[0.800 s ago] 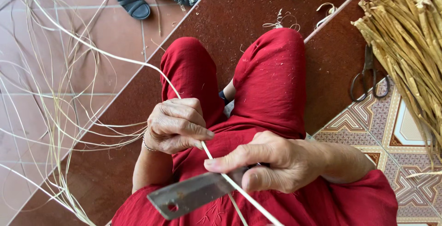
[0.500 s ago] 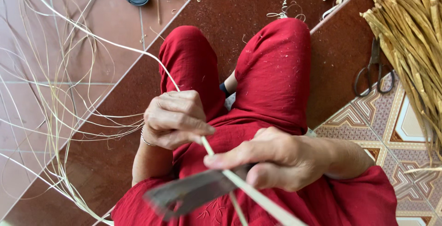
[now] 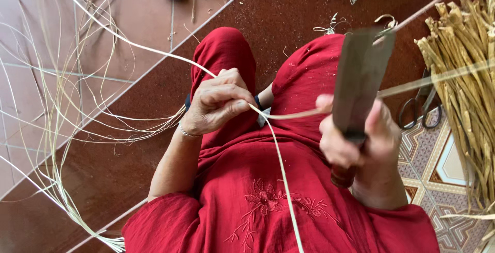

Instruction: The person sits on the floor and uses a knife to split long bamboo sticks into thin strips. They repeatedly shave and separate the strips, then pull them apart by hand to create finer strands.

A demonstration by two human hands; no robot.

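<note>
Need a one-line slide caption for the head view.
Left hand pinches a pale cane strip while right hand holds a broad cleaver upright, above red-clothed lap.

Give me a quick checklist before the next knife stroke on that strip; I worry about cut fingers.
1. Left hand pinches the pale strip: ok.
2. Right hand grips the knife by its handle: ok.
3. Blade raised, pointing away from the body: ok.
4. Left fingers apart from the blade: ok.
5. Blade edge against the strip: cannot tell, the picture is blurred there.
6. Scissors on the floor, apart from both hands: ok.
</note>
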